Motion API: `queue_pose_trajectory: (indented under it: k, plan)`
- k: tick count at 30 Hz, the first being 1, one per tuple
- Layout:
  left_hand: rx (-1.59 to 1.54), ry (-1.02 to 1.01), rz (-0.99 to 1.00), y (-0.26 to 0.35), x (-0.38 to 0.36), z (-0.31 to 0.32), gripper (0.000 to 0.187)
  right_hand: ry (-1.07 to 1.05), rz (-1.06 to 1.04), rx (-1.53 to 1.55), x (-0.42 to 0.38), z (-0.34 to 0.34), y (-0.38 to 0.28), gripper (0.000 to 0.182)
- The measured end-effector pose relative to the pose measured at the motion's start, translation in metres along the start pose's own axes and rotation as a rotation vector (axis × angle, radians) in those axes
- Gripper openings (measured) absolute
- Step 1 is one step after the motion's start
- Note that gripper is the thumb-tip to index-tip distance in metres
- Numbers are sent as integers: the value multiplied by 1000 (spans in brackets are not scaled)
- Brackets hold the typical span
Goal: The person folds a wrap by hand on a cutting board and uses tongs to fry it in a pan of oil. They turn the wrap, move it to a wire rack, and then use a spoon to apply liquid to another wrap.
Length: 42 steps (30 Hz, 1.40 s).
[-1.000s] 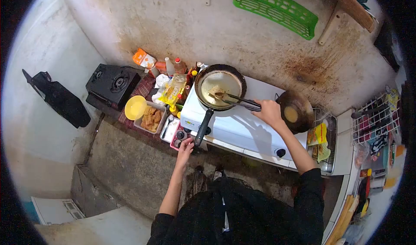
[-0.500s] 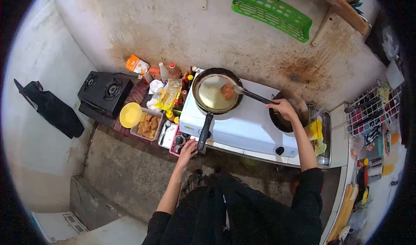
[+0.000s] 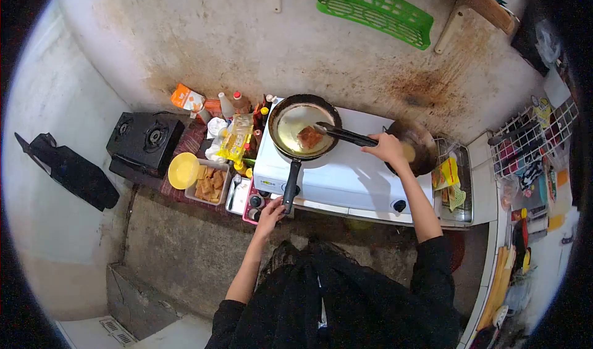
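A dark frying pan (image 3: 276, 140) with pale liquid sits on the left of the white stove (image 3: 346, 170). In the liquid lies a browned piece of food (image 3: 309, 138). My right hand (image 3: 388, 150) is closed on the black handle of a utensil (image 3: 346, 135), whose far end touches the food's upper right edge. At the end of the pan's handle (image 3: 291, 187), my left hand (image 3: 270, 214) has its fingers closed against the handle tip. To the left, a plastic container (image 3: 223, 196) holds browned pieces, with a yellow round lid or plate (image 3: 184, 170) beside it.
A second dark pan (image 3: 426, 146) stands on the stove's right. Bottles (image 3: 241, 104) and a yellow packet (image 3: 237, 138) crowd the stove's left side. Farther left is a black two-burner stove (image 3: 145, 140). A dish rack (image 3: 466, 188) lies right, and a green basket (image 3: 374, 12) hangs above.
My right hand and the utensil have moved left and turned over the pan. The food sits lower and further left in the pan. My left hand has closed on the pan handle's end.
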<state>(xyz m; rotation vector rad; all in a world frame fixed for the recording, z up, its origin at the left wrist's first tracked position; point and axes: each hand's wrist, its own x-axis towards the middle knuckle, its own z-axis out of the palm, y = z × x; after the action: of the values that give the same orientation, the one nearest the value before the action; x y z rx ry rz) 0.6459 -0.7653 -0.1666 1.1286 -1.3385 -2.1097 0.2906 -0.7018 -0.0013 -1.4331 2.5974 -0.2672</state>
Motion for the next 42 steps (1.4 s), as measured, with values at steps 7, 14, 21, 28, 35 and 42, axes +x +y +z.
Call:
queue_pose_trajectory:
  k: [7, 14, 21, 28, 35, 42]
  plan:
    - [-22, -21, 10, -13, 5, -1, 39, 83, -55, -50, -22, 18, -26, 48]
    - [-63, -85, -12, -6, 3, 2, 41, 126, -13, -42, -34, 32, -36, 45]
    - [-79, -115, -11, -8, 6, 1, 40, 142, -39, -16, -48, 41, -40, 47]
    - [-101, -147, -6, -11, 9, -2, 41, 163, -6, -26, -49, 52, -46, 45]
    - [-54, -156, 4, -6, 6, -3, 43, 165, 39, 36, -62, 43, -52, 47]
    - [4, -207, -6, 2, 1, -3, 47, 163, 54, -65, -66, 43, -67, 46]
